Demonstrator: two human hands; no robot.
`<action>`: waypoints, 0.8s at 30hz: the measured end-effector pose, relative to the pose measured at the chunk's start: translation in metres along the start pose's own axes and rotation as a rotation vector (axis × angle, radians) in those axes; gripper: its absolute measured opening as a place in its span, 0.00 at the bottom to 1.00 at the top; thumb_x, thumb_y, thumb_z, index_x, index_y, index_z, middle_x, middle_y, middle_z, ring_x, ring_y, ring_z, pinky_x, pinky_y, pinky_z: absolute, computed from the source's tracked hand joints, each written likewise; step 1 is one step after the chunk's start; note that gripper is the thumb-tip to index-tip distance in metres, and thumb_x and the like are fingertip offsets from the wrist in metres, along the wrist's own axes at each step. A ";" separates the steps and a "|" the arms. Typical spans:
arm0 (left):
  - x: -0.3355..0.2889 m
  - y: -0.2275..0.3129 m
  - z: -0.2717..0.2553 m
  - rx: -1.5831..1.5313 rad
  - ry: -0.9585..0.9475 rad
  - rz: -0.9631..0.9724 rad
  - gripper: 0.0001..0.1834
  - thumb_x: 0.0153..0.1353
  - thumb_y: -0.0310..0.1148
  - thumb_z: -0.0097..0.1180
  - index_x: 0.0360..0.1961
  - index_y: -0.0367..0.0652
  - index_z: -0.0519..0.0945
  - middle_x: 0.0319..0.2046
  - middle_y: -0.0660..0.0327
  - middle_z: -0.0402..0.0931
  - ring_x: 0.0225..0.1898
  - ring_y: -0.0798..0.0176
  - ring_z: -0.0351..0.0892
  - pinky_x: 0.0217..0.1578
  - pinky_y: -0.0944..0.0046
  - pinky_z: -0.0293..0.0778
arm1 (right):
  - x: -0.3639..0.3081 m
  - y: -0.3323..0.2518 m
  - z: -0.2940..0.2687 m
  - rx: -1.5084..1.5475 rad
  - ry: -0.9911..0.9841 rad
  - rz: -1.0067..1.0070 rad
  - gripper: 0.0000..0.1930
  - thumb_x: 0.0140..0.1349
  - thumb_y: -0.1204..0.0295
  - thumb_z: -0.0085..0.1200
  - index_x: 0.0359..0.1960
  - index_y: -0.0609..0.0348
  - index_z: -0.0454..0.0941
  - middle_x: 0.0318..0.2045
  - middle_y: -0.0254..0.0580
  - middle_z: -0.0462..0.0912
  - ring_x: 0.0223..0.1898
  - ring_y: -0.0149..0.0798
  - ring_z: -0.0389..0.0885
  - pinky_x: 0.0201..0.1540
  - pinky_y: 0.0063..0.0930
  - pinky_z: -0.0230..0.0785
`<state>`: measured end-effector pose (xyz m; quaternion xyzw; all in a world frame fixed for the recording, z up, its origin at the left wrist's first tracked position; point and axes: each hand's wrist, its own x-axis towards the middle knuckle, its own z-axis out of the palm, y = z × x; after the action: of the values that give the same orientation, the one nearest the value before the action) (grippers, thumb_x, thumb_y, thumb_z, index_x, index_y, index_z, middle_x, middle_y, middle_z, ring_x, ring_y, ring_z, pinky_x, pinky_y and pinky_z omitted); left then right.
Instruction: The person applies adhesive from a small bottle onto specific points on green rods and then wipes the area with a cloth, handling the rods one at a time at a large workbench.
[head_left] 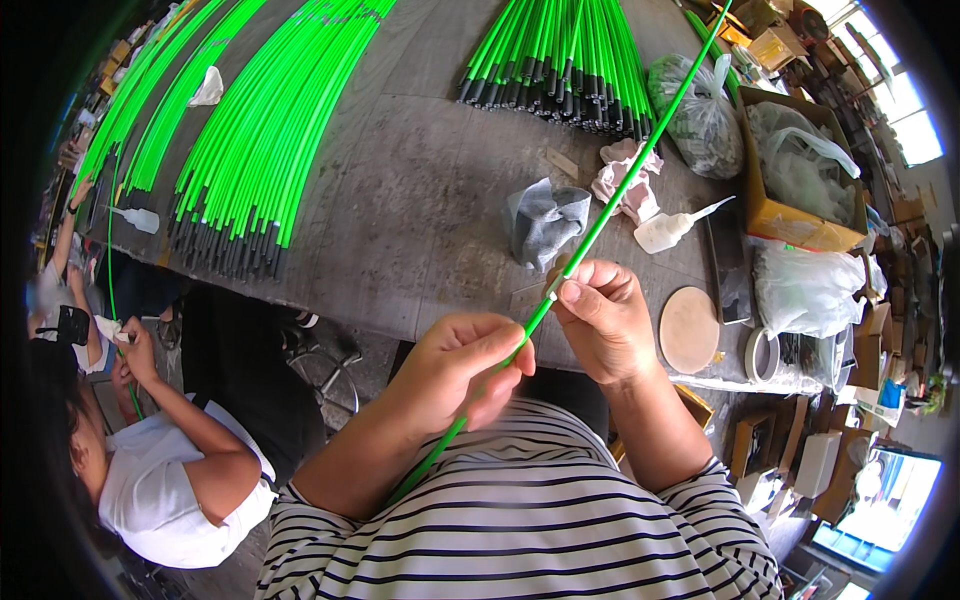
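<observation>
A long, thin green rod (632,172) runs slantwise in front of me, from my lap up past the table's far right. My left hand (450,368) is closed round its lower part. Higher up, my right hand (612,318) pinches the rod between thumb and fingers, where a small white piece (556,288) sits against it. I cannot tell whether that piece is a band, tape or a scrap. Just beyond the right hand lie a crumpled grey cloth (545,222), a pinkish crumpled cloth (628,180) and a white squeeze bottle (664,232) with a thin spout.
Bundles of green rods with black ends (265,150) cover the table's left; another bundle (565,65) lies at the back. On the right are a cardboard box (800,222), plastic bags (812,290) and a round disc (689,330). At left, a co-worker (185,480) handles a similar rod.
</observation>
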<state>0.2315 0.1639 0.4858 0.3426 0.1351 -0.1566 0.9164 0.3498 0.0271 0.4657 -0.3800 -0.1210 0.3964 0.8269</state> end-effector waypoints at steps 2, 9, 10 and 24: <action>0.003 0.000 -0.003 -0.115 -0.107 -0.103 0.22 0.65 0.44 0.37 0.21 0.38 0.70 0.08 0.69 0.57 0.06 0.76 0.52 0.06 0.74 0.48 | 0.000 0.000 -0.001 0.011 -0.018 -0.011 0.04 0.52 0.80 0.57 0.30 0.64 0.78 0.29 0.37 0.80 0.31 0.28 0.75 0.37 0.20 0.66; 0.010 -0.010 -0.008 -0.409 -0.458 -0.300 0.27 0.65 0.51 0.28 0.10 0.49 0.54 0.06 0.70 0.47 0.06 0.75 0.42 0.06 0.74 0.42 | 0.005 0.004 -0.005 0.043 -0.181 -0.038 0.03 0.51 0.80 0.56 0.29 0.64 0.78 0.29 0.39 0.78 0.32 0.30 0.73 0.38 0.23 0.64; 0.011 -0.013 -0.010 -0.449 -0.488 -0.320 0.27 0.65 0.50 0.28 0.10 0.49 0.54 0.06 0.70 0.47 0.06 0.76 0.42 0.06 0.74 0.42 | 0.005 0.004 -0.005 0.068 -0.204 -0.035 0.03 0.51 0.80 0.56 0.28 0.64 0.78 0.29 0.40 0.78 0.32 0.30 0.73 0.38 0.24 0.64; 0.004 -0.019 0.014 1.001 0.329 0.363 0.24 0.64 0.40 0.41 0.13 0.37 0.65 0.09 0.56 0.61 0.11 0.59 0.60 0.15 0.63 0.56 | -0.002 0.007 0.005 -0.048 -0.034 0.034 0.02 0.53 0.78 0.55 0.26 0.62 0.75 0.25 0.33 0.75 0.25 0.24 0.68 0.30 0.18 0.59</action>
<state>0.2299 0.1400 0.4833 0.7738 0.1245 0.0145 0.6209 0.3426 0.0307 0.4642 -0.3949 -0.1378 0.4138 0.8086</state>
